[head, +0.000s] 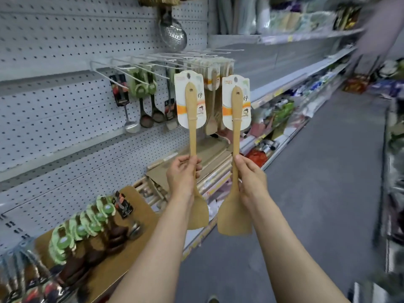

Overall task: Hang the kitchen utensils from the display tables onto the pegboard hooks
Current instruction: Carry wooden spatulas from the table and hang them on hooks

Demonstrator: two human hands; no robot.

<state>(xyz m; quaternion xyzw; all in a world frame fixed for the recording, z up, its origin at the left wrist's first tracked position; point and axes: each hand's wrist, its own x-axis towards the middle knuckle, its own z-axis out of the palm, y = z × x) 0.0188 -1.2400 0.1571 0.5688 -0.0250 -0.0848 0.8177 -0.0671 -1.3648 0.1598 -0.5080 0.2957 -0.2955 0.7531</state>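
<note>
Fingers of left hand [182, 171] are closed around one wooden spatula [193, 136]; right hand [249, 176] grips another [236, 149]. Handles point to 12 o'clock, blades 6, before the pegboard [65, 62].

The left spatula [195, 162] blade is partly hidden behind the forearm; an arm [380, 29] at the upper right corner is blurred; card print [236, 101] cannot be read.
</note>
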